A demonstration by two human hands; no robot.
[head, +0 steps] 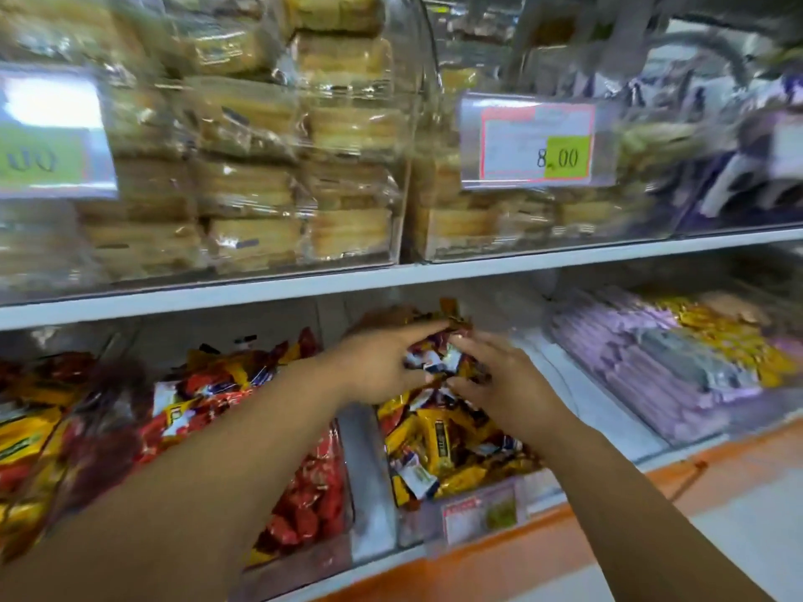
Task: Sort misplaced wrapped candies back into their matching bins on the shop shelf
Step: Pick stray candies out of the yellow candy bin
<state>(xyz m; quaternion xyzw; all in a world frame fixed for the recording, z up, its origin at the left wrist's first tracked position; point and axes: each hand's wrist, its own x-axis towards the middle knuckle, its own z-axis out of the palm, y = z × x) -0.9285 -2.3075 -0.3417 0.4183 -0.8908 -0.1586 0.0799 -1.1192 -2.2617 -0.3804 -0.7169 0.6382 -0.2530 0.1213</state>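
both hands gripping a candy cluster, above yellow-candy bin

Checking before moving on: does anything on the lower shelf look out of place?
Yes. White-and-blue candies lie among the yellow candies in one bin, and yellow packs sit atop the purple packs on the right; both look mixed.

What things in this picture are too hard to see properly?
Head view, the only one:
The candies between the left hand and right hand: the hands cover most of them, so no count.
The price tag on the left: cut by the edge, blurred.
The small label on the middle bin: blurred, unreadable.
The purple packs top right: smeared by motion.
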